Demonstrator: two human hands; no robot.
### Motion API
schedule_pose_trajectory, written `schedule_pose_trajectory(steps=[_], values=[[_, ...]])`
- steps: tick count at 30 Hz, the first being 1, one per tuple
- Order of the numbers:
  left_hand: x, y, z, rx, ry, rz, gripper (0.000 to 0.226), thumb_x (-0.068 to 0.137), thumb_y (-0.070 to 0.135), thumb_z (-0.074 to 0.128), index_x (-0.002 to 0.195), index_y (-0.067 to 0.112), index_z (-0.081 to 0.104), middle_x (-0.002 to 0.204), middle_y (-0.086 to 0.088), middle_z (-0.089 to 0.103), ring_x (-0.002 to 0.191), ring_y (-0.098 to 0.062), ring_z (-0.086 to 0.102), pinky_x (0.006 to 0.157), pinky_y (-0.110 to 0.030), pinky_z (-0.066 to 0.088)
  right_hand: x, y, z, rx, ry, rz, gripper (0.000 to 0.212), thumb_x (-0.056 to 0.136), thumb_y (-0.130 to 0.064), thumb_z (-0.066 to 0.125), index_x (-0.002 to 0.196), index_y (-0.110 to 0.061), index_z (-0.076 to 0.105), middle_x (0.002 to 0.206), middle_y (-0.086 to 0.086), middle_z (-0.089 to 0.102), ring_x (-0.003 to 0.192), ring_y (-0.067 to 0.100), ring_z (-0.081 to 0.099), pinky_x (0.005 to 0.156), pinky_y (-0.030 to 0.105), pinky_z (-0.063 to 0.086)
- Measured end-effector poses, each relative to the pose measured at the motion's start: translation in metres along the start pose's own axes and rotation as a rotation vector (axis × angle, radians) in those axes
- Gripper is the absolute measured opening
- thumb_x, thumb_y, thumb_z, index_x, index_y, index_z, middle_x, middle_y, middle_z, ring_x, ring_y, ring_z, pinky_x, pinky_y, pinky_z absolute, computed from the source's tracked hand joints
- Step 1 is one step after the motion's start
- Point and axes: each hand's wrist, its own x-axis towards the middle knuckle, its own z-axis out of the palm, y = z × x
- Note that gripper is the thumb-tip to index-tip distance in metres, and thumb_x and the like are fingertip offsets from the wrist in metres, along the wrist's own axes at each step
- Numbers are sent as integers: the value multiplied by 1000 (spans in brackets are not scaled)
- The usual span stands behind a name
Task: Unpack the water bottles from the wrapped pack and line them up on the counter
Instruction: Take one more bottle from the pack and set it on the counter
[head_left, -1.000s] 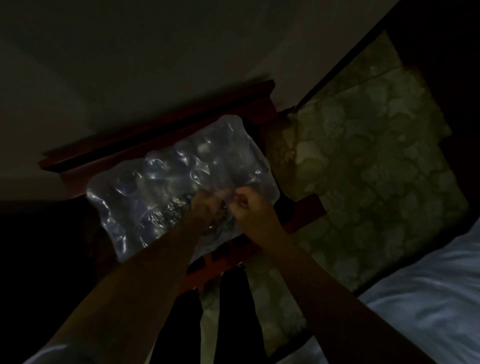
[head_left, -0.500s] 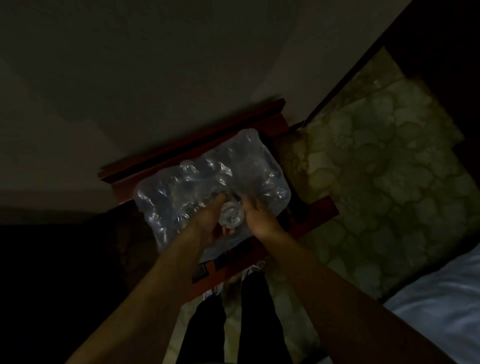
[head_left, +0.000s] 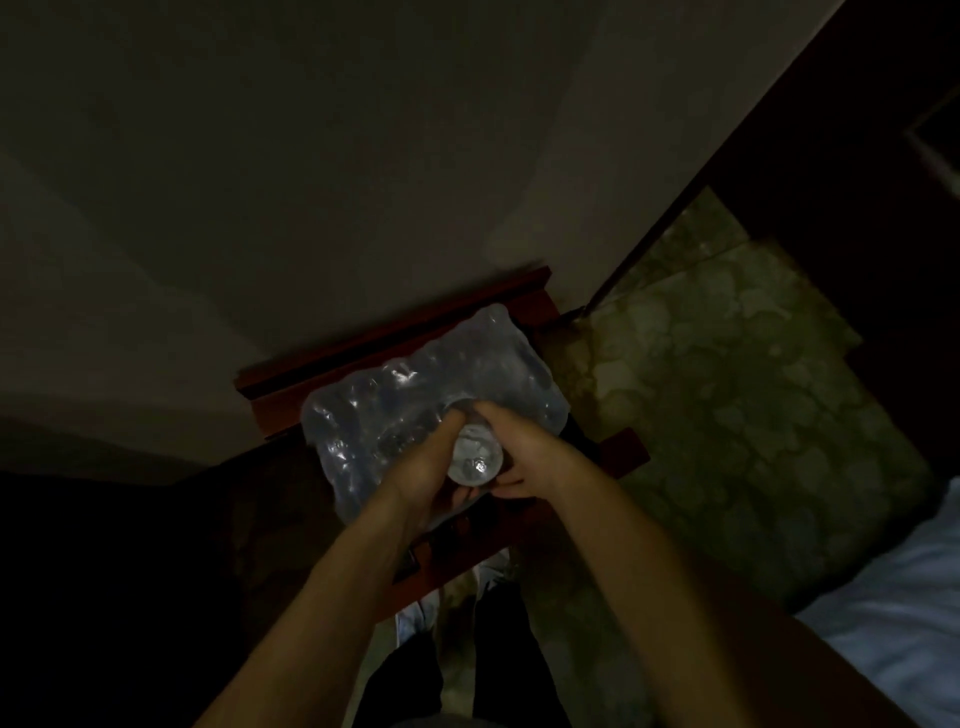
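A pack of water bottles (head_left: 395, 410) in clear shrink wrap lies on a small reddish wooden stand (head_left: 524, 301) against the wall. One clear bottle (head_left: 475, 460) sticks out of the pack's near side, its round end facing me. My left hand (head_left: 423, 465) wraps the bottle's left side, and my right hand (head_left: 519, 452) grips its right side. Both hands press against the wrap. The room is very dim, so the other bottles inside the wrap show only as glints.
A plain wall (head_left: 311, 182) rises behind the stand. A mottled green floor (head_left: 727, 389) lies to the right, with a white bed sheet (head_left: 904, 623) at the lower right. A dark piece of furniture (head_left: 857, 182) stands at the upper right. My legs and shoes (head_left: 493, 571) are below the stand.
Both hands went from tearing at the wrap to holding a bottle, which has come further out of the pack's near side. The camera view has shifted, with the pack now nearer the centre.
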Motion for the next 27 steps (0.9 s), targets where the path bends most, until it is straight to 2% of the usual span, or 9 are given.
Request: schedule_pose_trajectory(steps=[3,6,8,11,15,18,20,23,27], values=[[-17,1,0,11,-14,71,51,94,46,53,104,-2,69,89,-17,75,72,-20,73,62,-30,58,-23,-7,3,11,-5,-66,36,82,-54,63,94,-21,67,76,-2,76,66,12,72,50,20,53],[-37,0,2,63,-59,133,56,92,56,49,107,7,72,100,-15,75,88,-22,73,73,-36,58,-45,-15,14,-45,81,-142,34,83,-55,62,83,-21,64,78,0,70,73,15,66,57,26,52],[-52,2,0,144,-25,197,58,90,62,44,102,14,74,97,-10,76,86,-20,73,66,-32,55,-58,-19,21,-89,148,-200,34,82,-55,62,79,-20,64,71,-2,70,67,13,66,53,24,47],[-77,9,-2,244,55,311,53,89,64,40,98,26,75,96,0,78,91,-11,74,77,-30,55,-79,-21,29,-80,206,-342,31,80,-47,67,85,-16,68,54,-6,70,47,8,67,36,12,42],[-110,22,-3,197,204,426,35,95,48,48,86,24,71,69,14,76,63,1,71,48,-14,51,-115,-19,41,-104,230,-540,29,79,-41,71,96,-18,66,69,-6,70,52,4,67,35,12,43],[-134,28,-5,94,194,472,37,94,40,48,100,15,75,84,0,79,74,-9,75,55,-19,54,-139,-11,51,-173,267,-713,29,79,-43,72,96,-22,62,70,-13,64,50,-1,63,32,8,37],[-154,28,-5,31,191,516,36,92,40,50,101,16,75,88,-3,79,77,-12,75,55,-19,55,-156,-4,58,-228,299,-813,33,79,-45,70,102,-26,56,80,-14,61,63,0,61,42,10,45],[-184,25,-1,49,212,584,31,89,41,62,102,16,74,90,-5,79,79,-15,76,56,-23,59,-179,10,68,-273,263,-928,38,82,-41,67,113,-26,51,101,-2,63,85,12,64,70,31,58],[-230,24,-3,32,291,631,36,86,34,71,108,6,70,92,-15,77,85,-30,75,78,-42,61,-210,24,81,-248,138,-1067,44,81,-35,68,121,-28,51,109,0,64,95,16,66,81,43,59]])
